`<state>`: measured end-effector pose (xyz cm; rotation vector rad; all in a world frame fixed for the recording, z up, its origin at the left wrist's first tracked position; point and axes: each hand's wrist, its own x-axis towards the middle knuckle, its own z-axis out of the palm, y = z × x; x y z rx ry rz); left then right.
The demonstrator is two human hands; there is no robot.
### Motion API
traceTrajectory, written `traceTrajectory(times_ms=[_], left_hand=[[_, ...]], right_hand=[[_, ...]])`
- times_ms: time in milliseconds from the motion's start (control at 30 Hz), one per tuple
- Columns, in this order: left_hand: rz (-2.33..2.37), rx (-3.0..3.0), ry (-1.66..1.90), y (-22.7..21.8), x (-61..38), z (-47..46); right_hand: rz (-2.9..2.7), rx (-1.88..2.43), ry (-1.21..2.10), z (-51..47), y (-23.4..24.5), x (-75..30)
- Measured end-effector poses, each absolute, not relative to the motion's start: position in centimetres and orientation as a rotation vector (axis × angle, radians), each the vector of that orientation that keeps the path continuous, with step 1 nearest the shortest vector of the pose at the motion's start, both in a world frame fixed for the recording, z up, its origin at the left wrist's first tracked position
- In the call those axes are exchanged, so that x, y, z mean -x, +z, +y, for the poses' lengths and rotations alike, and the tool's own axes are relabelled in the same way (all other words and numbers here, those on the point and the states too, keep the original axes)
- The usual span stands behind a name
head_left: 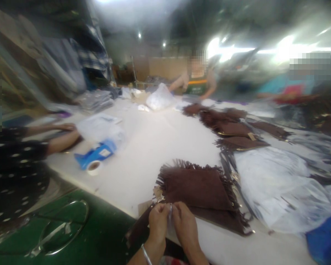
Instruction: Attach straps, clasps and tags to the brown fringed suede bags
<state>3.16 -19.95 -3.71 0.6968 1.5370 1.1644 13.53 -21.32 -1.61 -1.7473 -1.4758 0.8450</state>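
At the table's near edge my left hand (158,219) and my right hand (184,221) meet, fingertips pinched together. Between them is a small pale, shiny piece, too blurred to name. Just beyond my fingers lies a brown fringed pouch (195,186), flat on the white table. A second brown pouch (217,217) shows beneath it, with a gold-coloured zip edge. Near my left fingers are a beige tag (157,192) and a brown strip (139,226) that hangs over the edge. A bracelet circles my left wrist.
Clear plastic bags (273,187) and dark straps (228,165) lie right. More brown fringed pouches (233,129) are piled beyond. A blue tape dispenser (99,152) stands left, beside a co-worker's arm (63,141). Another person (197,84) works across the white table (143,143).
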Motion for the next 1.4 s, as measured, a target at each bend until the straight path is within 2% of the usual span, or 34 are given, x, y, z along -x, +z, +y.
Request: traceTrajectory(times_ms=[233,633,767,1000,1400], left_hand=[[1.537,-0.634,1.234,-2.9,-3.7,-20.6],[1.389,-0.363,1.249,-2.4,-4.2,-21.2],[1.358,-0.328,1.199,-1.9,-4.1,-21.3],[1.343,-0.259,1.079,-0.8,-3.8,-20.5],[1.344,-0.272,0.871,-0.6,-2.7,-19.6]], right_hand=[[-1.315,1.525,1.114,-22.4,-2.3,-14.1],[-1.394,1.715,0.887,-23.2,-1.5,-13.1],[-1.398,1.69,0.91,-23.0,-1.8,-13.2],[-1.2,1.522,1.124,-22.7,-3.2,-13.9],[-0.656,1.197,1.59,-22.2,-3.0,-14.2]])
